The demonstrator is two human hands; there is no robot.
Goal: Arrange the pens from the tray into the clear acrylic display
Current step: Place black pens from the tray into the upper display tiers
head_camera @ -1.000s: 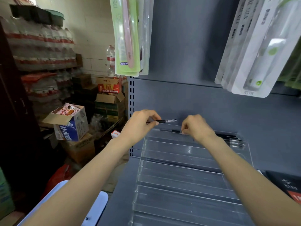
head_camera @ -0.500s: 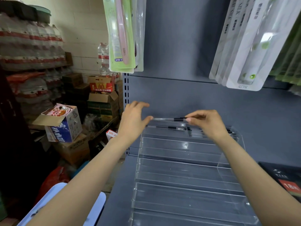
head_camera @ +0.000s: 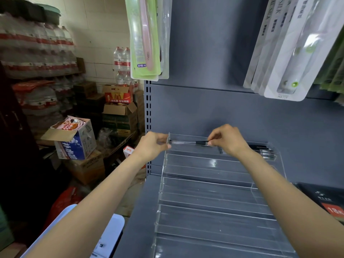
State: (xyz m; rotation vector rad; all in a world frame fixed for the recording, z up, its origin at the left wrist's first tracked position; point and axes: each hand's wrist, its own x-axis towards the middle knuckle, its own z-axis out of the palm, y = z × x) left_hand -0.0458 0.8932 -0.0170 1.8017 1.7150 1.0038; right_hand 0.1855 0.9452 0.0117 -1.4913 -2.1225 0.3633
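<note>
Over the top tier of the clear acrylic display (head_camera: pixel 214 185), both hands' fingers (head_camera: pixel 212 140) pinch one pen (head_camera: pixel 188 142); it wants lowering level, beside the pens (head_camera: pixel 264 151) already there.

Even, fairly bright overhead light. Glare spots on the clear acrylic display (head_camera: pixel 214 162) and hanging toothbrush packs (head_camera: pixel 290 58). Far-left side falls into deep shadow. Water bottle stacks (head_camera: pixel 37 49) are blurred. Strong wide-angle stretch at edges.

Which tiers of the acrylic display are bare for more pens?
The lower tiers of the acrylic display, below both hands, lie bare. The top tier is crowded: the pen between left hand and right hand, pens stacked at its right end.
</note>
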